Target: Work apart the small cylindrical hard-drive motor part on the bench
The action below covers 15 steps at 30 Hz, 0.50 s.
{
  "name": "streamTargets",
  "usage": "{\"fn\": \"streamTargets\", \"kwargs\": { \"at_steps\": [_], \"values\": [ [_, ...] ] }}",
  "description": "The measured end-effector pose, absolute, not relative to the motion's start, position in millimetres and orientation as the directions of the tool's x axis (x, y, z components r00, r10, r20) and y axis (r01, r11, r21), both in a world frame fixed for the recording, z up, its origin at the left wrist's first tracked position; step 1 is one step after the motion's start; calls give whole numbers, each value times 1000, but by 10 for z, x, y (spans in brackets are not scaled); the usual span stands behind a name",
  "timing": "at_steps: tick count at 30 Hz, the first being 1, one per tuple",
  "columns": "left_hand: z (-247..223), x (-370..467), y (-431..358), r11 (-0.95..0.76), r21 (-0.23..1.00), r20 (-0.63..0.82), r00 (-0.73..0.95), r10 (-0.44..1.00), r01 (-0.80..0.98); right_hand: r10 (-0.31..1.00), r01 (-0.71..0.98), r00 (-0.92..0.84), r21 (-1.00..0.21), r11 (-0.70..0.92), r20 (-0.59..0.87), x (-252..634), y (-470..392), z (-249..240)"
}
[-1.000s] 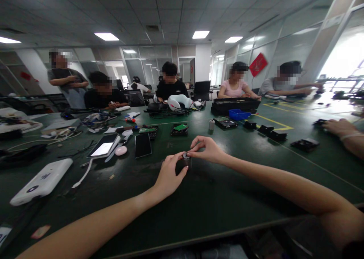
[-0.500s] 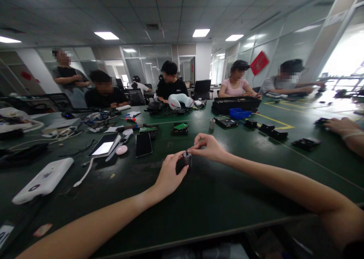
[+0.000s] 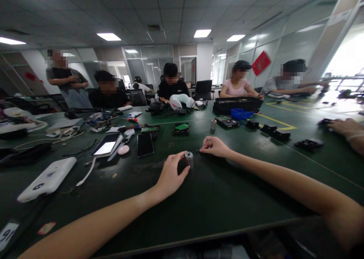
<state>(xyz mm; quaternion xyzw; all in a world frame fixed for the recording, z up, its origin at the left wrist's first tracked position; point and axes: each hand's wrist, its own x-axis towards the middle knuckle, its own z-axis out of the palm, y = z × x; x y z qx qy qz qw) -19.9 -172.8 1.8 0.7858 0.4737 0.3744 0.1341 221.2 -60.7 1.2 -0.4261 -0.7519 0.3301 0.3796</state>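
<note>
A small grey metal cylinder [image 3: 189, 159] with a dark hole in its top stands upright on the green table [image 3: 216, 198]. My left hand [image 3: 172, 173] is closed round it from the left, thumb at the near side and fingers at the far side. To the right and slightly beyond, my right hand [image 3: 214, 146] is in a pinch low over the table. At its fingertips is a tiny dark piece [image 3: 196, 150], too small to name; I cannot tell whether it is gripped or lies on the table. A second, lighter cylinder [image 3: 213, 124] stands farther back.
Circuit-board drives [image 3: 181, 129] and a black phone [image 3: 145, 145] lie beyond my left hand. Leftward are a tablet [image 3: 106, 145], a pink round object [image 3: 123, 149] and a white device [image 3: 47, 179]. A blue tray [image 3: 241, 114] sits at the back right. Several people surround the table.
My right hand has moved from the top of the cylinder to the right and lower, away from it. The cylinder's top is now uncovered. My left hand keeps its hold.
</note>
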Motion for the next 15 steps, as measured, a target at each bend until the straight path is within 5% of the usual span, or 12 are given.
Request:
{"fn": "streamTargets", "kwargs": {
  "at_steps": [15],
  "values": [
    [14,-209,-1724,-511,563,460,268,847,649,826,429,-415,-718,548,382,2047,-743,50]
  ]
}}
